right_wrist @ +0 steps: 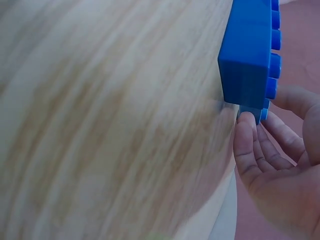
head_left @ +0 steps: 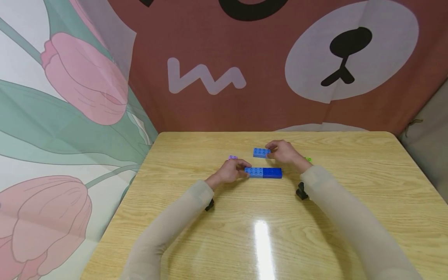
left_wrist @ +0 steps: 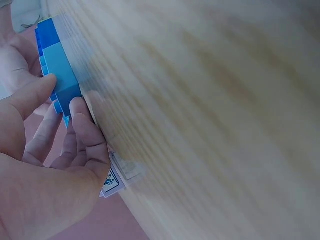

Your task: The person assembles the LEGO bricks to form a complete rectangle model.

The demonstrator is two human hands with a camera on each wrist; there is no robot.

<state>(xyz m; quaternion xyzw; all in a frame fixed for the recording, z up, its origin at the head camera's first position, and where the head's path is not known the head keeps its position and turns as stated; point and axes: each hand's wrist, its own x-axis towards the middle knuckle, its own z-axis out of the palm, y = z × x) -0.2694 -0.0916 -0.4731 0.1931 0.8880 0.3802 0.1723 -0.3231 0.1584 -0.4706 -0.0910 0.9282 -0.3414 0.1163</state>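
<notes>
In the head view, a light blue brick (head_left: 254,172) and a dark blue brick (head_left: 272,173) lie end to end on the table, studs up. My left hand (head_left: 230,171) pinches the left end of that light blue brick between thumb and fingers, as the left wrist view shows. Farther back is a second light blue brick (head_left: 260,152), whose right end my right hand (head_left: 282,151) grips. From the right wrist, the dark blue brick (right_wrist: 247,55) stands in front and covers most of the back brick (right_wrist: 252,112); my fingertips meet the part that shows.
Behind my left hand sits a purple brick (head_left: 232,157), partly covered; its printed side (left_wrist: 112,182) shows in the left wrist view. A green brick (head_left: 308,159) peeks out beyond my right wrist. The wooden table (head_left: 217,241) ends at a hanging printed cloth (head_left: 210,112).
</notes>
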